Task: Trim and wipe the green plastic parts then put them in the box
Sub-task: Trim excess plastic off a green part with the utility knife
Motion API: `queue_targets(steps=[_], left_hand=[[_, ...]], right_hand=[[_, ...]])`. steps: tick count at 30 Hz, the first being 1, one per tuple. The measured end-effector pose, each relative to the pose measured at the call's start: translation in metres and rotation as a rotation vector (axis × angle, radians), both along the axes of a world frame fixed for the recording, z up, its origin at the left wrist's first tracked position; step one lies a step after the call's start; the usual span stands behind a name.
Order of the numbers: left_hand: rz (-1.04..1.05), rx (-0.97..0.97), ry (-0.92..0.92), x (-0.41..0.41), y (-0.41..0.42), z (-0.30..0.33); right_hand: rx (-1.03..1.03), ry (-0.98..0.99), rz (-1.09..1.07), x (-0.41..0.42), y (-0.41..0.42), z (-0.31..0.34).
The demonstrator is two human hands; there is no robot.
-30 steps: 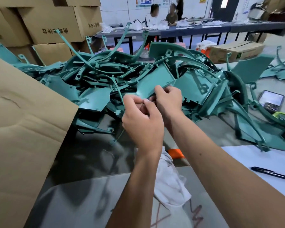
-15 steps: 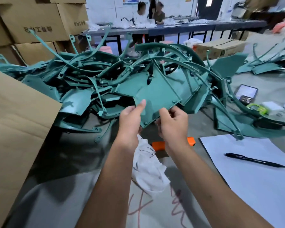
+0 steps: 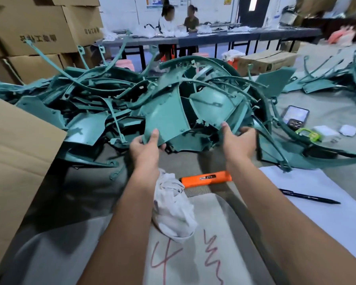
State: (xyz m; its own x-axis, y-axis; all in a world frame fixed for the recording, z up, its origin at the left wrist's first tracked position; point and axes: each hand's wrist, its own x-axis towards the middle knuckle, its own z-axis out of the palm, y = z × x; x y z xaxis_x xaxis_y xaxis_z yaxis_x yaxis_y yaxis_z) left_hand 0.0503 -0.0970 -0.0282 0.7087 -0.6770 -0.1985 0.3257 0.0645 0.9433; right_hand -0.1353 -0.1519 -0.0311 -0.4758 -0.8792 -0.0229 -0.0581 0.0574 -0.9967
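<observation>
now left hand point(image 3: 147, 146) pinches the near corner of a green panel point(image 3: 164, 118), lifted off the pile for inspection; right hand point(image 3: 237, 140) grips a second panel point(image 3: 214, 104) further right, steadying it.

Two hands show, the left hand point(image 3: 145, 148) and the right hand point(image 3: 237, 144), each on one green plastic panel: the left panel point(image 3: 164, 120) and the right panel point(image 3: 213, 104). The heap of green plastic parts point(image 3: 86, 103) holds too many tangled pieces to count. On the surface point(image 3: 86, 194) lie one white cloth point(image 3: 173, 208), one orange utility knife point(image 3: 206, 178), one black pen point(image 3: 308, 196), one phone point(image 3: 295, 116) and one white sheet of paper point(image 3: 317, 219). At least four stacked cardboard boxes point(image 3: 37, 27) stand at the far left. Two people point(image 3: 178, 19) sit at the far table.
</observation>
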Motion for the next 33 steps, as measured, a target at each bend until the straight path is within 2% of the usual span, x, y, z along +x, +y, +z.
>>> queue_targets(steps=[2, 4, 7, 10, 12, 14, 16, 17, 18, 19, 21, 22, 24, 27, 29, 31, 33], left_hand=[[-0.019, -0.049, 0.052, -0.010, -0.007, 0.001], [0.021, -0.047, 0.078, -0.014, -0.017, 0.004], [0.062, -0.067, 0.170, -0.014, -0.033, 0.018], [0.044, -0.027, 0.136, -0.015, -0.044, 0.031], [-0.044, 0.083, -0.075, -0.016, -0.038, 0.030], [-0.132, 0.254, -0.469, -0.015, -0.018, 0.020], [-0.071, 0.332, -0.821, -0.013, 0.011, 0.007], [0.000, 0.286, -0.896, -0.013, 0.027, 0.001], [0.006, 0.188, -0.891, -0.015, 0.043, -0.001], [-0.074, 0.039, -0.792, -0.017, 0.056, -0.003], [-0.402, -0.218, -0.479, -0.023, 0.076, 0.000], [-0.540, -0.290, -0.391, -0.023, 0.079, -0.002], [-0.663, -0.334, -0.418, -0.023, 0.082, -0.003], [-0.529, -0.278, -0.522, -0.017, 0.080, -0.006], [-0.435, -0.218, -0.583, -0.010, 0.082, -0.004], [-0.353, -0.200, -0.611, -0.001, 0.085, 0.003], [-0.169, -0.191, -0.512, 0.015, 0.087, 0.011]], right_hand=[[0.040, -0.048, 0.045, 0.004, -0.009, 0.004], [-0.031, 0.038, 0.020, 0.011, -0.001, 0.004], [-0.117, 0.027, 0.078, 0.025, 0.031, 0.000], [-0.178, 0.014, 0.114, 0.038, 0.066, -0.011], [-0.257, -0.001, 0.127, 0.044, 0.090, -0.018], [-0.342, -0.012, 0.152, 0.045, 0.109, -0.023], [-0.454, 0.103, 0.175, 0.041, 0.119, -0.027], [-0.513, 0.207, 0.174, 0.039, 0.123, -0.028], [-0.577, 0.312, 0.179, 0.037, 0.125, -0.030], [-0.633, 0.412, 0.206, 0.037, 0.127, -0.032], [-0.700, 0.597, 0.314, 0.038, 0.133, -0.037], [-0.709, 0.681, 0.373, 0.040, 0.135, -0.039], [-0.689, 0.785, 0.462, 0.043, 0.136, -0.043], [-0.735, 0.787, 0.580, 0.041, 0.134, -0.040], [-0.813, 0.703, 0.697, 0.037, 0.134, -0.037], [-0.868, 0.597, 0.622, 0.035, 0.135, -0.035], [-0.826, 0.545, 0.415, 0.030, 0.131, -0.033]])
